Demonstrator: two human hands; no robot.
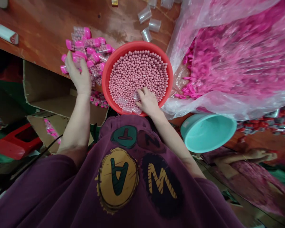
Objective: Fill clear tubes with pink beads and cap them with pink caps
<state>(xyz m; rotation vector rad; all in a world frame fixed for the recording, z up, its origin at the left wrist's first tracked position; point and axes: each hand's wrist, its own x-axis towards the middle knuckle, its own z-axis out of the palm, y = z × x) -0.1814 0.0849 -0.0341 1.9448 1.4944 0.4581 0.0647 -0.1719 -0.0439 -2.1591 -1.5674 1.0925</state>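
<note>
At the far left of the brown wooden table [49, 19] lies a white cylindrical object with a red end [6, 33]; below the table are a red plastic stool [16, 142] and an open brown cardboard box [47, 90]. Next comes the left hand [79, 77], its thumb and index finger spread well apart in a wide arch over the heap of small clear containers with bright pink caps and pink beads inside [95, 52]; the fingertips reach its near edge, though whether they press on any container cannot be told. Lower down, the purple shirt [85, 193] bears large upside-down letters in coloured patches: a T, an A, one like an M and one that could be N or Z. Above it stands the round red plastic bowl [105, 74], full of round pink beads [137, 69], with loose clear plastic containers [128, 109] along its near rim. Inside, the right hand [148, 101] has its thumb and fingers closed around a small clear plastic container [135, 95] among the beads. Beyond the bowl lie clear empty plastic cups [147, 23], then a large transparent bag of bright pink plastic pieces [232, 60], a turquoise plastic basin [209, 133] and, rightmost, a pile of red-and-clear items [270, 123].
</note>
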